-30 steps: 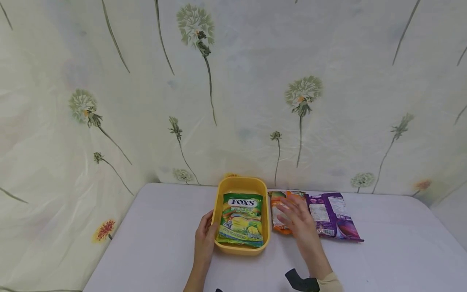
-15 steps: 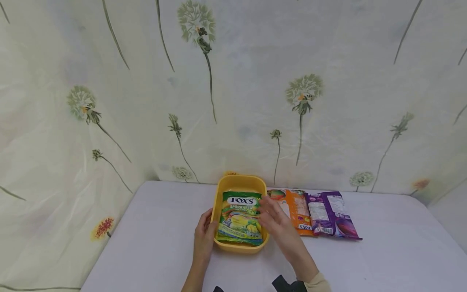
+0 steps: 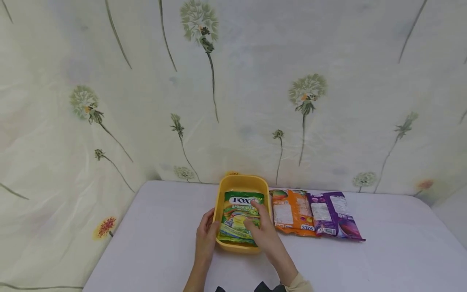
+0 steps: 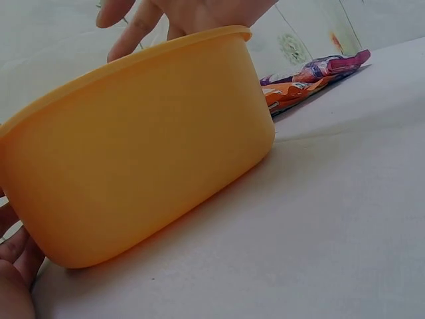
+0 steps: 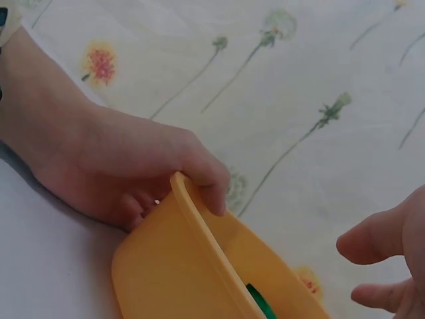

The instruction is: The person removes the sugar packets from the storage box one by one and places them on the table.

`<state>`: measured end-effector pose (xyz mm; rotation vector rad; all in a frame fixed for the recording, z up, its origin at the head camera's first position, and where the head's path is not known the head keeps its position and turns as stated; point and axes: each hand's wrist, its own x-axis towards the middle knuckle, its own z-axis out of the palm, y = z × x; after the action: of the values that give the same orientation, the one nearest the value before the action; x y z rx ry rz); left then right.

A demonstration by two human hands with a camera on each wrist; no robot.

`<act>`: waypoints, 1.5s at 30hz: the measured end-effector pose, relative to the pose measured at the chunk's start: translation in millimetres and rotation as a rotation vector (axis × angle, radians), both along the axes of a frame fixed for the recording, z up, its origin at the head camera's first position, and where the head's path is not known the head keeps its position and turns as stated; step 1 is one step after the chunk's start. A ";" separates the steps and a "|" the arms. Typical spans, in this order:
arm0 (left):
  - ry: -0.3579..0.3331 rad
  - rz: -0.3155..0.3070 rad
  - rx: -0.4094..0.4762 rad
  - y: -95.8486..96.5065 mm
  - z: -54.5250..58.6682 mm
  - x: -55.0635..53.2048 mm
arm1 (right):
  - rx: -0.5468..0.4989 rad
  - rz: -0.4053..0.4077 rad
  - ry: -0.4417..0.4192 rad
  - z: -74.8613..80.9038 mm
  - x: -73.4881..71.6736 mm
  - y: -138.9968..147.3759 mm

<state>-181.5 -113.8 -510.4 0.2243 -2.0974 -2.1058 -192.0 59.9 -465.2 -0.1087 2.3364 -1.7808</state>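
Observation:
A yellow plastic tub [image 3: 243, 182] stands on the white table, and a green Fox's Spring Tea candy bag [image 3: 231, 233] lies in it. My left hand [image 3: 205, 235] grips the tub's left side; in the right wrist view its thumb [image 5: 211, 183] hooks over the rim, with the other fingers outside the wall. Over the right side of the bag is my right hand [image 3: 268, 237], thumb and fingers spread apart. The right wrist view shows these fingers [image 5: 372, 239] off the tub's wall. Whether they touch the bag cannot be made out.
Right of the tub lies an orange candy bag [image 3: 292, 211], with a purple candy bag [image 3: 337, 217] beside it, touching its edge. A flower-printed sheet [image 3: 240, 89] hangs behind the table [image 3: 394, 243].
My right hand has moved left, from above the orange bag to over the green bag in the tub. My left hand keeps its grip on the tub.

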 end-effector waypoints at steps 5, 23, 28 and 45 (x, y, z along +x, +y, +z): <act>0.018 -0.007 0.003 0.9 0.7 -0.8 | 0.089 -0.048 0.023 -1.2 -1.8 -6.7; 0.065 0.010 -0.020 -1.2 -33.4 -11.8 | 0.023 -0.205 -0.120 -8.3 -23.3 -18.9; 0.058 0.020 -0.045 -2.1 -31.4 -10.7 | -0.013 -0.196 -0.148 -8.7 -26.4 -17.8; 0.037 0.042 -0.061 -1.9 -35.2 -13.9 | 0.014 -0.198 -0.039 -8.9 -19.1 -17.7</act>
<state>-195.4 -115.7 -545.6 0.2178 -2.1137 -2.0034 -211.1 42.2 -474.1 0.1635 2.4038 -1.8345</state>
